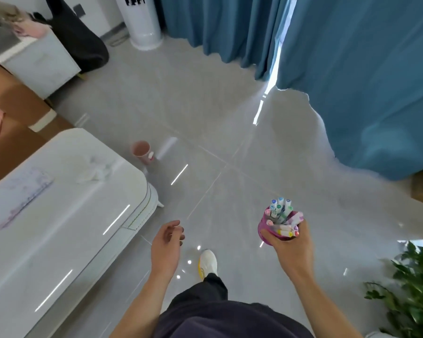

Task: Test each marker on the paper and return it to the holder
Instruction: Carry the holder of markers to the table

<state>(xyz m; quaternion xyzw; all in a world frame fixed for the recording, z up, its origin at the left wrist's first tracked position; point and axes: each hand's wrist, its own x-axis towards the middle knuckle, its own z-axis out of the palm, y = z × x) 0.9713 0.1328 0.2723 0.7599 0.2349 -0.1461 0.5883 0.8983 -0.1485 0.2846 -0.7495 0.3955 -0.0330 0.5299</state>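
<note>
Shiny gray floor tiles fill most of the room, and a big white counter stands at the left side. On the counter lies a sheet of paper with faint purple marks, and a crumpled white tissue sits on the counter past the paper. The person's right hand is well to the right of the counter, out over the floor. Its fingers wrap around a pink holder and hold it from below. The holder is full of markers with their colored caps up, and some of them lean over the rim. The left hand hangs between the counter and the holder. It holds nothing and its fingers curl in loosely. A white shoe steps on the floor just right of the counter's near corner. A pink cup stands on the floor just past the counter's far corner. Blue curtains hang far to the right of the counter, and a green plant grows to the right of the holder.
</note>
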